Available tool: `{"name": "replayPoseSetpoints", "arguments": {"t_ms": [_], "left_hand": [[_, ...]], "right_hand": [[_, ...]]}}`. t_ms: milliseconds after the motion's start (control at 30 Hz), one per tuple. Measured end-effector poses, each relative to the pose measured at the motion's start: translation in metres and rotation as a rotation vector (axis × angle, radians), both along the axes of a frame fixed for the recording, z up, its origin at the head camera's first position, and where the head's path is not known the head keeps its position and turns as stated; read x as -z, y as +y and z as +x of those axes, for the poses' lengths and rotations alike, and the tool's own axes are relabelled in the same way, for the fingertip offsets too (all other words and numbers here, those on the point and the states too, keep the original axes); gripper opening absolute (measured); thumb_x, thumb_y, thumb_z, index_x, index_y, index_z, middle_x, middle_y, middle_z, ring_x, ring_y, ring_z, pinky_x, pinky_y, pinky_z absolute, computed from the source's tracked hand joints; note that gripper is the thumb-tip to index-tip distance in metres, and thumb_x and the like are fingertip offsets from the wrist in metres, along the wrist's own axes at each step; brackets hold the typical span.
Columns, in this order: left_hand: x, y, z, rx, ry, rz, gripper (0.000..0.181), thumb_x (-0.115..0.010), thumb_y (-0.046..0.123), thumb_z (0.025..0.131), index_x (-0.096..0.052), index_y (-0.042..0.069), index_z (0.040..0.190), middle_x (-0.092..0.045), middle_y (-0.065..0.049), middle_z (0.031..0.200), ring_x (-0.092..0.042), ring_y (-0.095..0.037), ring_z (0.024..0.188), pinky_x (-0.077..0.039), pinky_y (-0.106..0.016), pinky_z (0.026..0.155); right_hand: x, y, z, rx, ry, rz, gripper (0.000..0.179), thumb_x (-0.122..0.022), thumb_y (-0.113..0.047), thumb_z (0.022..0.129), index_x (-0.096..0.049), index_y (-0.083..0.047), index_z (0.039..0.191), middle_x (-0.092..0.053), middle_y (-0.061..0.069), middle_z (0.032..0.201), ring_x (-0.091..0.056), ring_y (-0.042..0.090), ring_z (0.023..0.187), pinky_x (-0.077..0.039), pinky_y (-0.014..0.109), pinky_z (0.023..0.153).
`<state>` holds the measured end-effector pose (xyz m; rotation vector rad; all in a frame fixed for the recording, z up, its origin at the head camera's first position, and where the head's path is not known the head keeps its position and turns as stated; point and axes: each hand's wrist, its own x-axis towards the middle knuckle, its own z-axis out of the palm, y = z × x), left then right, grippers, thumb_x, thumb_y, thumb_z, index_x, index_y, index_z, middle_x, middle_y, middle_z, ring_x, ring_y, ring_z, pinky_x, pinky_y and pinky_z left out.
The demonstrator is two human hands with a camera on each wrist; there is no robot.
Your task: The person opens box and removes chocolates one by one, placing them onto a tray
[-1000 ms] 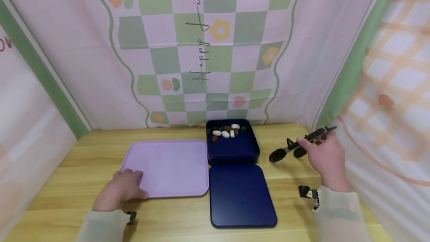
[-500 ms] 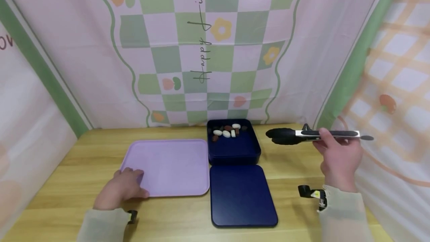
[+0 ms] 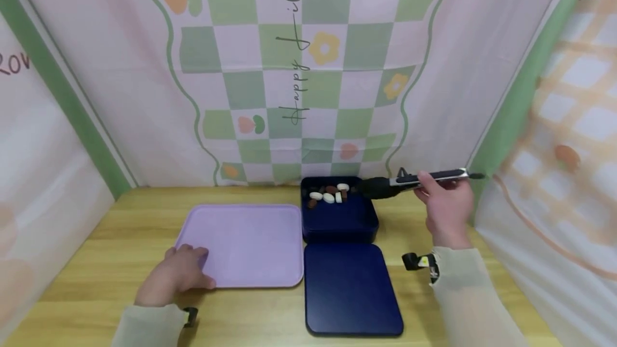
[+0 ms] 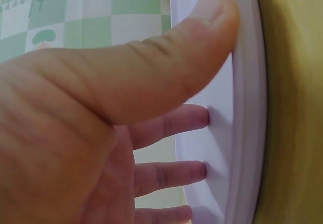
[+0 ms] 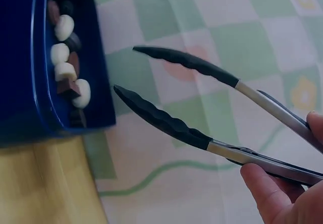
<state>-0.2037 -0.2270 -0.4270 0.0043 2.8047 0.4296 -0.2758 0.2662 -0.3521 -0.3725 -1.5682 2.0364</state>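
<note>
My right hand (image 3: 448, 210) grips a pair of metal tongs with black wavy heads (image 5: 166, 123), held in the air. In the right wrist view the two tong arms are spread apart with nothing between them. From the head view, the heads overlap the right side of a dark blue box (image 3: 339, 235). Inside it, toward the back, lie several white and brown pieces (image 3: 329, 197) that look like chocolates. My left hand (image 3: 180, 272) rests on the front left corner of a lilac tray (image 3: 255, 245); its fingers are extended onto the tray and the thumb lies along the rim (image 4: 247, 133).
A flat dark blue lid (image 3: 352, 289) lies on the wooden table (image 3: 250, 315) in front of the box, to the right of the tray. Behind the table hangs a checkered cloth (image 3: 323, 90), with more cloth on both sides.
The tongs were lower and angled at first, then lifted level at the right. They have since moved left to the box with my right hand. My left hand keeps its place on the tray.
</note>
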Motion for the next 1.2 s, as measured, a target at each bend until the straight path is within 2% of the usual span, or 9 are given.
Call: {"name": "replayPoseSetpoints", "arguments": {"t_ms": [100,200,300,433,500,633,867,1033,1200], "left_hand": [[0.001,-0.001,-0.001,0.000,0.008,0.008,0.087,-0.089,0.044,0.067,-0.058,-0.002,0.135,-0.045,-0.039,0.131,-0.035,-0.063,0.120,-0.035,-0.074,0.095],[0.002,-0.001,-0.002,-0.011,0.012,0.023,0.086,-0.090,0.043,0.067,-0.059,-0.002,0.135,-0.043,-0.039,0.134,-0.034,-0.063,0.122,-0.035,-0.074,0.096],[0.001,0.000,-0.001,-0.023,0.010,0.030,0.086,-0.090,0.042,0.067,-0.059,-0.002,0.135,-0.042,-0.040,0.135,-0.032,-0.063,0.123,-0.034,-0.074,0.096],[0.000,0.001,0.000,-0.029,0.006,0.027,0.086,-0.090,0.041,0.067,-0.059,-0.002,0.135,-0.042,-0.040,0.135,-0.032,-0.063,0.123,-0.034,-0.074,0.096],[0.000,0.001,0.000,-0.031,0.001,0.026,0.086,-0.090,0.041,0.067,-0.059,-0.002,0.135,-0.041,-0.040,0.136,-0.032,-0.063,0.123,-0.034,-0.074,0.096],[-0.001,0.000,0.001,-0.031,0.000,0.029,0.086,-0.090,0.041,0.067,-0.059,-0.002,0.135,-0.041,-0.041,0.136,-0.031,-0.064,0.123,-0.034,-0.075,0.096],[-0.002,0.000,0.001,-0.023,0.004,0.025,0.084,-0.090,0.041,0.068,-0.060,-0.002,0.134,-0.042,-0.040,0.135,-0.033,-0.063,0.123,-0.035,-0.074,0.096],[-0.003,-0.001,0.001,-0.015,0.003,0.018,0.083,-0.089,0.041,0.069,-0.060,-0.002,0.134,-0.042,-0.040,0.135,-0.033,-0.063,0.123,-0.035,-0.074,0.096],[-0.001,-0.001,0.000,-0.014,0.003,0.024,0.083,-0.089,0.041,0.070,-0.060,-0.001,0.134,-0.042,-0.040,0.135,-0.033,-0.063,0.123,-0.035,-0.073,0.096]], "right_hand": [[-0.004,-0.017,-0.014,-0.024,-0.066,0.160,0.054,-0.085,-0.018,0.081,-0.051,-0.010,0.122,-0.058,0.010,0.112,-0.067,0.021,0.091,-0.059,0.029,0.077],[-0.003,-0.031,-0.025,-0.029,-0.098,0.324,0.053,-0.083,-0.028,0.083,-0.052,-0.011,0.122,-0.057,0.007,0.110,-0.064,0.018,0.086,-0.058,0.024,0.072],[0.002,-0.043,-0.034,-0.026,-0.105,0.498,0.053,-0.080,-0.036,0.086,-0.052,-0.009,0.122,-0.058,0.007,0.108,-0.061,0.019,0.083,-0.055,0.027,0.069],[0.010,-0.057,-0.044,-0.025,-0.089,0.657,0.052,-0.078,-0.037,0.087,-0.053,-0.005,0.121,-0.062,0.011,0.108,-0.059,0.025,0.091,-0.050,0.036,0.078],[0.012,-0.063,-0.047,-0.027,-0.079,0.706,0.051,-0.077,-0.035,0.088,-0.054,-0.005,0.120,-0.063,0.012,0.108,-0.058,0.028,0.096,-0.048,0.039,0.085],[0.018,-0.071,-0.054,-0.030,-0.068,0.776,0.048,-0.078,-0.032,0.087,-0.056,-0.004,0.118,-0.065,0.015,0.107,-0.060,0.033,0.099,-0.048,0.045,0.089],[0.023,-0.084,-0.057,-0.057,-0.077,0.863,0.046,-0.078,-0.037,0.087,-0.056,-0.005,0.112,-0.067,0.013,0.099,-0.064,0.032,0.091,-0.052,0.044,0.080],[0.022,-0.098,-0.054,-0.087,0.021,0.965,0.040,-0.080,-0.031,0.086,-0.058,-0.003,0.105,-0.066,0.014,0.092,-0.064,0.032,0.082,-0.053,0.045,0.074],[0.022,-0.108,-0.049,-0.097,0.093,1.108,0.040,-0.081,-0.027,0.086,-0.061,-0.001,0.108,-0.064,0.016,0.093,-0.064,0.034,0.080,-0.053,0.047,0.070]]}}
